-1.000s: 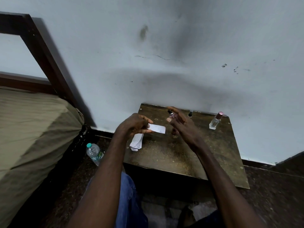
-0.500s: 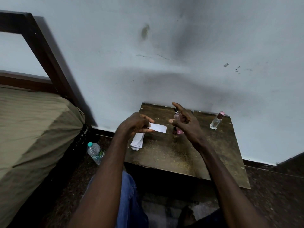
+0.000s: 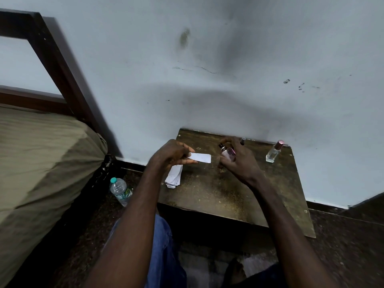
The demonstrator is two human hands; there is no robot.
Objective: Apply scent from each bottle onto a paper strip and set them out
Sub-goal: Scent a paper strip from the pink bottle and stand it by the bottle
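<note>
My left hand (image 3: 173,154) pinches a white paper strip (image 3: 201,157) and holds it level above the small wooden table (image 3: 228,196). My right hand (image 3: 239,161) grips a small pink scent bottle (image 3: 228,153), tilted with its dark nozzle toward the strip's free end, a short gap between them. A stack of spare white strips (image 3: 174,176) lies on the table under my left hand. A clear bottle with a pink cap (image 3: 274,151) stands at the table's back right. A dark slim bottle top (image 3: 242,140) shows behind my right hand.
The table stands against a pale wall (image 3: 228,69). A bed with an olive cover (image 3: 41,163) and dark wooden frame (image 3: 62,69) fills the left. A plastic water bottle (image 3: 120,191) lies on the dark floor left of the table. My knees are below.
My right hand has tipped the pink bottle over toward the strip and curled its fingers round it. My left hand and the strip have stayed nearly still.
</note>
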